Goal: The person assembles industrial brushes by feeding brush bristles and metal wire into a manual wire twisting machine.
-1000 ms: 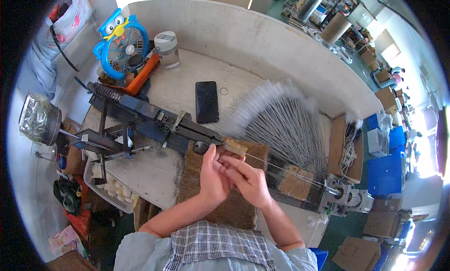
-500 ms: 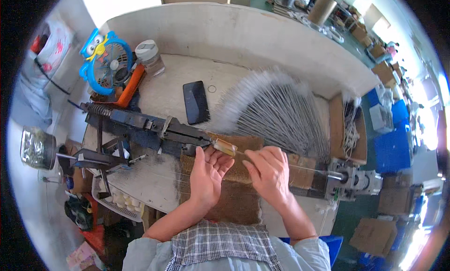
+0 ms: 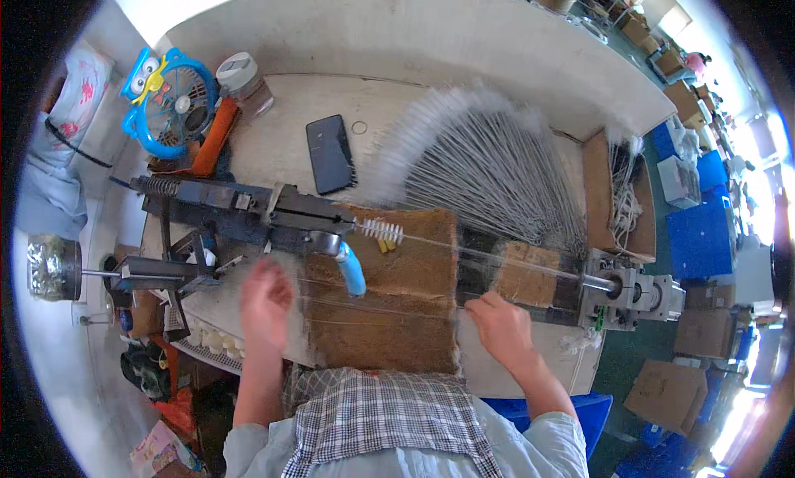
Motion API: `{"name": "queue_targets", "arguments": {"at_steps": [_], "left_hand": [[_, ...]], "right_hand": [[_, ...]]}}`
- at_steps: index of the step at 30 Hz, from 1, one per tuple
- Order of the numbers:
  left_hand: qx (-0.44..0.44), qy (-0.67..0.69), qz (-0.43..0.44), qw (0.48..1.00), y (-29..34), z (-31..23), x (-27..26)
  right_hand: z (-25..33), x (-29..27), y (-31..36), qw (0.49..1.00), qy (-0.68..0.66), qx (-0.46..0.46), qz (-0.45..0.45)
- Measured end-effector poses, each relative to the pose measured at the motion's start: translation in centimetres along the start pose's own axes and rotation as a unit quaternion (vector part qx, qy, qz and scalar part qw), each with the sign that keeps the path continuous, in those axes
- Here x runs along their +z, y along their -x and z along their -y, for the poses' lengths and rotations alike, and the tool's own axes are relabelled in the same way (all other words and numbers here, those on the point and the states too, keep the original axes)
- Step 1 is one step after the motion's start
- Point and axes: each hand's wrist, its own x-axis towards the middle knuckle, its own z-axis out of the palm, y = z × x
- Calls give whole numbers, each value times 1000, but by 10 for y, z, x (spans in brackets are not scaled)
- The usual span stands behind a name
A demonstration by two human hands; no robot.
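A small white spiral-bristle brush (image 3: 383,230) sits at the jaw end of a long black clamp bar (image 3: 240,209). Its wire stem (image 3: 513,264) stretches right to a metal chuck (image 3: 609,286). From the clamp a lever with a blue handle (image 3: 352,273) points toward me. My left hand (image 3: 267,300), smeared by motion, is left of the brown cloth pad (image 3: 381,345), away from the lever. At the pad's right edge my right hand (image 3: 501,327) is closed, fingertips pinched on the end of a thin wire (image 3: 389,307) lying across the pad. A small yellow piece (image 3: 387,245) shows below the brush.
A large fan of finished wire brushes (image 3: 489,172) lies behind the bar. Further left are a phone (image 3: 330,153), a clear jar (image 3: 245,85), a blue fan (image 3: 170,105) and an orange-handled tool (image 3: 217,139). A cardboard box (image 3: 598,192) stands at right.
My left hand has left the yellowish tube at the clamp jaws and moved left. The brush there is now uncovered, and the blue handle now shows. My right hand has moved down and right.
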Motion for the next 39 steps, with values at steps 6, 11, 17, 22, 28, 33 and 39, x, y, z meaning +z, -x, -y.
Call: {"name": "queue_targets", "arguments": {"at_steps": [6, 11, 17, 22, 28, 33, 39], "left_hand": [[154, 77, -324, 930, -46, -54, -171], [171, 27, -414, 894, -64, -84, -222], [110, 53, -300, 946, -30, -26, -150], [-20, 128, -97, 987, -5, 16, -69], [-124, 51, 80, 988, 26, 39, 23], [-61, -104, 153, 981, 36, 52, 79], [-177, -134, 135, 966, 32, 59, 105]], "right_hand": [[5, -4, -5, 999, -25, 6, 21], [1, -9, -2, 999, -54, -5, -3], [3, -11, 0, 997, -41, 43, 56], [1, -9, 0, 996, -37, 42, 69], [-5, -3, 7, 992, -51, 69, 93], [-15, -2, 14, 988, -74, 32, 132], [-13, -1, 11, 989, 4, 49, 140]]}}
